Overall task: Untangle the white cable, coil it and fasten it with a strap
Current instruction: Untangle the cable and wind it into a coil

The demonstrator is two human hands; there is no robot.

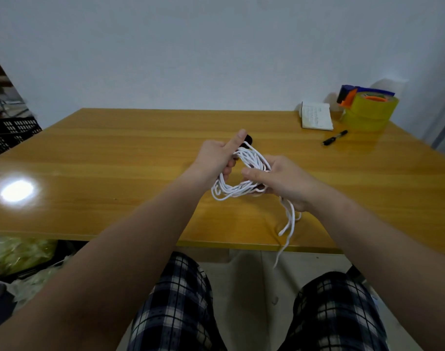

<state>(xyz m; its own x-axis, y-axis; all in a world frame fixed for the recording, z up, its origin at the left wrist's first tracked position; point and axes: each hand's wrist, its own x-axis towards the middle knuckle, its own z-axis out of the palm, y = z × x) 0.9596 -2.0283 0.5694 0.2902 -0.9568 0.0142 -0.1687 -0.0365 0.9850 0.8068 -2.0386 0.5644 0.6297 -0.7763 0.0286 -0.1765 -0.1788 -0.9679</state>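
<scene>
White cable: loose coil held above wooden table, tail hanging past near table edge. Left hand: fingers curled round coil's far-left side, thumb raised. Right hand: pinches coil's right side. Dark item behind left thumb, unidentifiable.

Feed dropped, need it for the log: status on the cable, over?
Left grip and right grip both hold cable. Loose coil, tail hanging past table edge. No strap round it. Tape and pen far right, out of the way.
</scene>
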